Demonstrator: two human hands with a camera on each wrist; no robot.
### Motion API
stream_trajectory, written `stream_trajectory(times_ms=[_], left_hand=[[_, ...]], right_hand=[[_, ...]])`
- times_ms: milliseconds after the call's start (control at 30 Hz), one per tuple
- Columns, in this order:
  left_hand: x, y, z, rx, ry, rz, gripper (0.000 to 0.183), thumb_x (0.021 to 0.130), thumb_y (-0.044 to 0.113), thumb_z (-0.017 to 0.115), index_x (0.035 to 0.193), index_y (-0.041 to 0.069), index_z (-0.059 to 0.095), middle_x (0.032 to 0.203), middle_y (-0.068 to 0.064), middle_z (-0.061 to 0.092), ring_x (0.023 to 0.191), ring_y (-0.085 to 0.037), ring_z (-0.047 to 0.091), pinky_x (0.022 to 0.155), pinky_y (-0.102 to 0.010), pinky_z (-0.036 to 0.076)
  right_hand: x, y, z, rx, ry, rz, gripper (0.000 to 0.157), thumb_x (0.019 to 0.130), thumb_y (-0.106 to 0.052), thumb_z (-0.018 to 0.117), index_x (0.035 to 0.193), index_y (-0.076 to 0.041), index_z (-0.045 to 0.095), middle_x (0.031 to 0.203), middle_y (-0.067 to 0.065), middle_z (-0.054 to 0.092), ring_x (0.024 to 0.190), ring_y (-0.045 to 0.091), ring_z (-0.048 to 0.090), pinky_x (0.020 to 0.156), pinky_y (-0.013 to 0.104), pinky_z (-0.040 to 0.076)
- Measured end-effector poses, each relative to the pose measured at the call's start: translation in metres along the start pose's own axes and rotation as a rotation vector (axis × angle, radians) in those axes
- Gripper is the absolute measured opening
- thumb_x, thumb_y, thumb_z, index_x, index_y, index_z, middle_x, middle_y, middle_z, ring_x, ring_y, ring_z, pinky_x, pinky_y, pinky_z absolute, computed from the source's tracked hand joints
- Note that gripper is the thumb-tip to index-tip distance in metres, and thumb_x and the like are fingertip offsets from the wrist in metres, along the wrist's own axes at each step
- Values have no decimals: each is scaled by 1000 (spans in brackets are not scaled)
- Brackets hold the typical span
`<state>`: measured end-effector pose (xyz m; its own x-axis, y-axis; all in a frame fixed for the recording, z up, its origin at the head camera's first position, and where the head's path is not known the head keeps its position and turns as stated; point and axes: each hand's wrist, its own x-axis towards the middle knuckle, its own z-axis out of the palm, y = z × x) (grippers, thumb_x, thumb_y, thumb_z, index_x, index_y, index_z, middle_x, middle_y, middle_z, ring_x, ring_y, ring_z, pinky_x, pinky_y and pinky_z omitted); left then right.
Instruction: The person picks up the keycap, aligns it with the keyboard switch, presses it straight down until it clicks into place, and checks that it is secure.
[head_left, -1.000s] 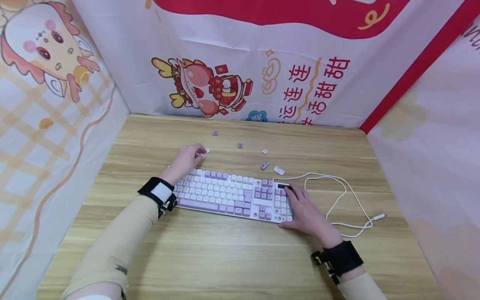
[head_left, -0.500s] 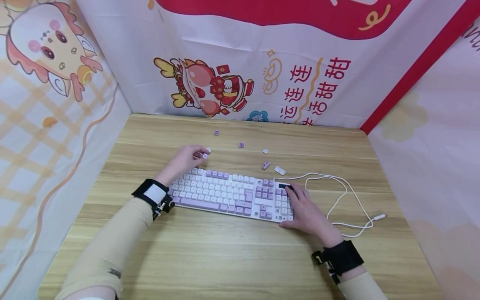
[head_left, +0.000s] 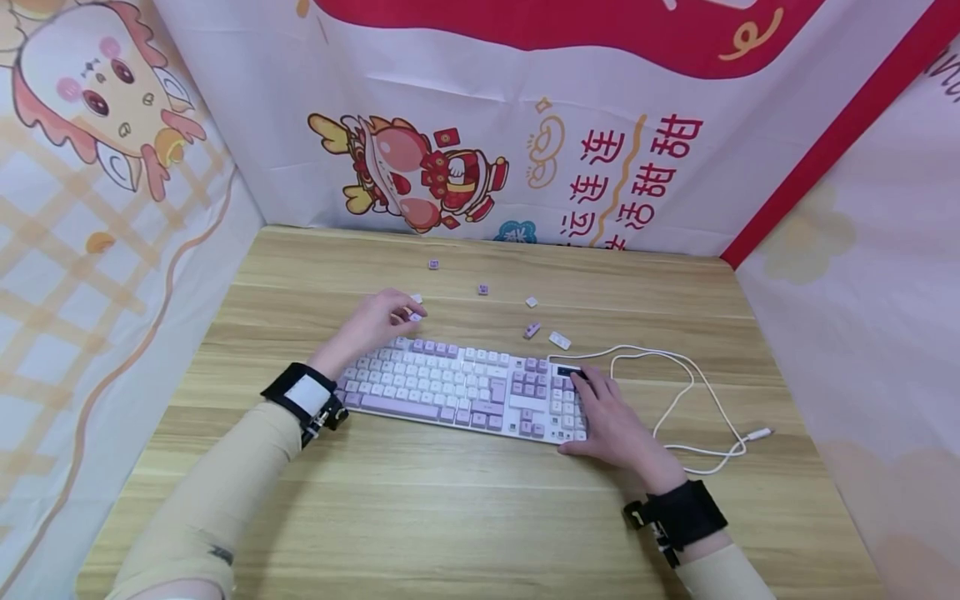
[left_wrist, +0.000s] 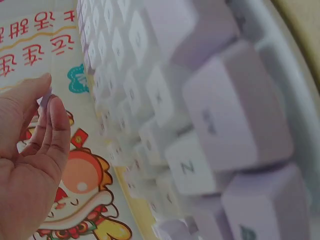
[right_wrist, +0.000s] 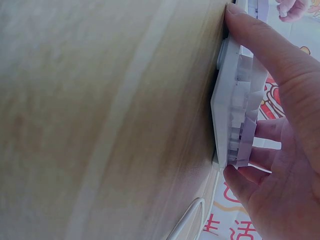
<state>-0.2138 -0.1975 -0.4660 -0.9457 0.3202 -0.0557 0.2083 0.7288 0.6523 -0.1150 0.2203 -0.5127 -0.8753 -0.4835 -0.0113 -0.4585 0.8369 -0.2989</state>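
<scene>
A white and lilac keyboard [head_left: 427, 387] lies across the wooden table. My left hand [head_left: 372, 323] is just behind its left half, pinching a small pale keycap [left_wrist: 45, 99] between thumb and fingertips. Close by on the table sits a loose white keycap [head_left: 417, 298], partly overlapped by the fingers in the head view. My right hand [head_left: 611, 421] grips the keyboard's right end, thumb at the front edge and fingers over the number keys and back edge. In the right wrist view the thumb presses along the side of the keyboard [right_wrist: 232, 100].
Behind the keyboard lie more loose keycaps: a purple one [head_left: 433, 265], another purple one [head_left: 483, 290], a small white one [head_left: 531, 302], a purple one on its side [head_left: 532, 330] and a long white one [head_left: 559, 340]. A white cable [head_left: 697, 375] loops at the right.
My left hand has shifted slightly, its fingers turning the pinched keycap, which now sits a little farther right and lower in the head view. My right hand stays on the keyboard.
</scene>
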Motion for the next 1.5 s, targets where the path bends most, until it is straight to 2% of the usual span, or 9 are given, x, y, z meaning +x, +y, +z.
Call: stream_trajectory(times_ms=[100, 300, 467, 600, 700, 933, 1067, 1233, 1500], left_hand=[[-2, 9, 5, 25, -15, 60, 25, 97, 20, 65, 121, 15, 70, 123, -7, 64, 106, -22, 64, 94, -41, 55], [-3, 34, 18, -23, -42, 150, 29, 97, 16, 65, 125, 11, 66, 121, -7, 71, 106, -21, 70, 92, -36, 59], [-7, 51, 30, -3, -53, 217, 24, 93, 17, 71, 117, 15, 70, 115, -2, 72, 99, -14, 70, 85, -27, 59], [-12, 65, 40, 30, -108, 264, 17, 91, 15, 72, 108, 18, 73, 115, 0, 69, 94, -12, 66, 81, -22, 58], [-17, 76, 48, 40, -158, 275, 18, 90, 11, 72, 106, 19, 75, 117, 0, 66, 95, -12, 65, 82, -23, 57], [-25, 95, 72, 29, -217, 307, 32, 90, 14, 72, 123, 16, 69, 115, -1, 73, 102, -15, 69, 89, -30, 57], [-28, 101, 88, 54, -242, 334, 25, 89, 16, 74, 114, 15, 74, 111, 0, 76, 100, -12, 70, 91, -27, 56], [-33, 110, 102, 94, -284, 380, 18, 88, 12, 74, 106, 13, 76, 102, 0, 76, 91, -8, 69, 84, -20, 56], [-36, 117, 117, 242, -229, 414, 20, 85, 17, 78, 105, 17, 75, 100, 3, 77, 87, -9, 69, 78, -19, 56]], right_hand=[[0, 0, 0, 1, -1, 1, 121, 63, -57, 88, 152, 1, 32, 157, 27, 29, 141, 47, 33, 114, 57, 40], [0, 0, 0, -1, -4, 0, 121, 63, -58, 88, 152, 2, 31, 157, 28, 29, 141, 47, 33, 114, 56, 40], [0, -1, 0, 3, -9, 5, 121, 63, -58, 88, 152, 1, 31, 157, 27, 29, 141, 48, 33, 113, 57, 41], [1, -1, 0, 4, -11, 10, 121, 63, -57, 88, 153, 1, 31, 157, 27, 28, 141, 47, 33, 113, 57, 41], [1, -1, -1, 5, -11, 9, 122, 63, -58, 88, 153, 1, 31, 157, 27, 28, 141, 47, 33, 113, 57, 41], [0, -1, -1, 11, -9, 6, 121, 63, -57, 88, 152, 2, 31, 157, 28, 28, 141, 48, 33, 113, 57, 41], [0, -1, -1, 12, -8, 4, 121, 63, -57, 88, 152, 2, 31, 157, 28, 28, 141, 48, 33, 113, 57, 41], [0, 0, 1, 10, -3, 1, 120, 63, -56, 88, 152, 2, 31, 157, 28, 29, 140, 48, 33, 112, 58, 42], [0, 0, 1, 17, 7, -5, 120, 63, -55, 89, 152, 2, 32, 156, 28, 29, 139, 49, 34, 111, 59, 43]])
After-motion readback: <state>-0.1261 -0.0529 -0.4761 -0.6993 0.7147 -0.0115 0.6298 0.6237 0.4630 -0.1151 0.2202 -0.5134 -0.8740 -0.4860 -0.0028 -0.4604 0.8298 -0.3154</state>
